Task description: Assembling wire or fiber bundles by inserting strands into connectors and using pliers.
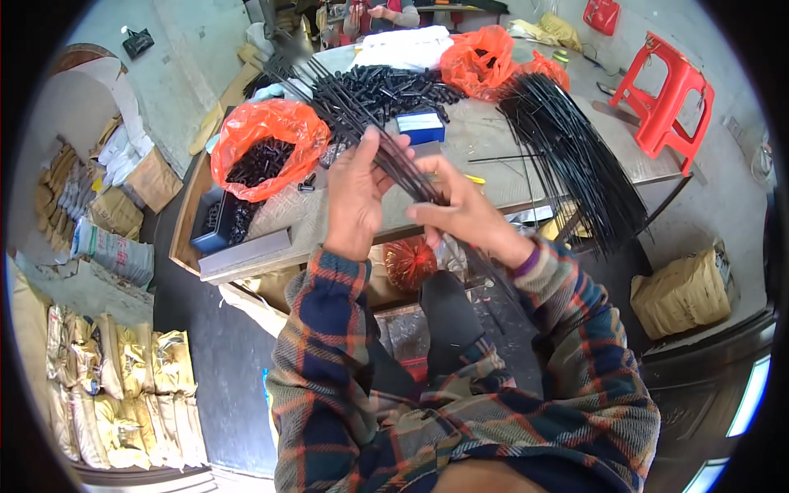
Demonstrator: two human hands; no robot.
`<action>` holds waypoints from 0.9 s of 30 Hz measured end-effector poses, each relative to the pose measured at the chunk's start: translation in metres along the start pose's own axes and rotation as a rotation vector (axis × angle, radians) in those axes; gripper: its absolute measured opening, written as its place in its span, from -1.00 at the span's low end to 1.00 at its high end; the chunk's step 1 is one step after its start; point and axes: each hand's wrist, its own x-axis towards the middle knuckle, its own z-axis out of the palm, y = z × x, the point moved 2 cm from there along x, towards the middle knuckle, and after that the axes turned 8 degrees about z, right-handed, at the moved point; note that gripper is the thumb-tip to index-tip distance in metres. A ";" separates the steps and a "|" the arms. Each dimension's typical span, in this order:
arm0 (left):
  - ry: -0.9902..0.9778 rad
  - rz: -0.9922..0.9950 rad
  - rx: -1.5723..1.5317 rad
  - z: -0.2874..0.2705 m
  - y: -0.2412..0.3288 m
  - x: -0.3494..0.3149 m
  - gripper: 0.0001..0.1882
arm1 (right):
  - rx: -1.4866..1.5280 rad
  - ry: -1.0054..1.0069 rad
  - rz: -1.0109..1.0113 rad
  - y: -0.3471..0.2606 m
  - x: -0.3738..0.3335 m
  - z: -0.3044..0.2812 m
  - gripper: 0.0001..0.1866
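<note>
A bundle of thin black rods (351, 113) runs slantwise across my front, from the far left of the table down past my right wrist. My left hand (353, 197) is closed round the middle of it, thumb up along the rods. Just below, my right hand (477, 215) grips the same bundle between thumb and fingers. Beyond the hands lies a heap of short black tube-like pieces (382, 89). More such pieces fill an open red plastic bag (311, 135) left of my left hand. A large pile of similar black rods (567, 148) hangs over the table's right side.
A small blue box (422, 127) stands behind my hands. Further back are red bags (481, 62) and a white bundle (403, 43). A red stool (667, 103) rests on the table's right end. Wrapped packages (123, 353) line the left floor. Another person (382, 15) sits across the table.
</note>
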 end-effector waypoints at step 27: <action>0.095 0.167 0.172 -0.012 -0.006 -0.008 -0.60 | 0.033 0.277 -0.260 0.027 0.042 0.033 -0.81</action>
